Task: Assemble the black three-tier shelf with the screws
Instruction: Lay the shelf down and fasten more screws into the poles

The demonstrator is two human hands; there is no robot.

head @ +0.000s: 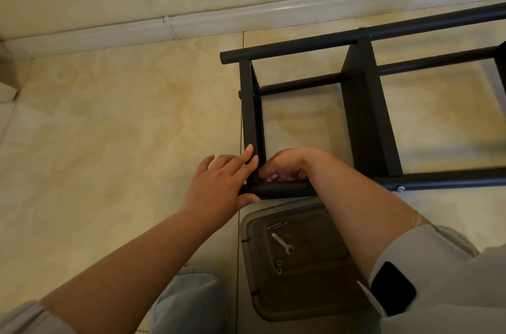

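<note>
The black shelf frame [364, 114] lies on its side on the tiled floor, with round tubes and flat black boards between them. My left hand [219, 186] grips the end of the near tube [276, 190], thumb under it and fingers straight against the leftmost board [250, 120]. My right hand [287, 165] curls down inside the corner where that board meets the near tube; what its fingertips hold is hidden. A silver screw head [400, 189] shows on the near tube to the right, another [362, 28] on the far tube.
A translucent brown tray [301, 303] sits on the floor just under my right forearm, holding a small flat wrench [283, 243], a bolt [277, 225] and two nuts [279, 266]. The white baseboard [191, 24] and wall run behind. My knee [189, 298] is at bottom centre.
</note>
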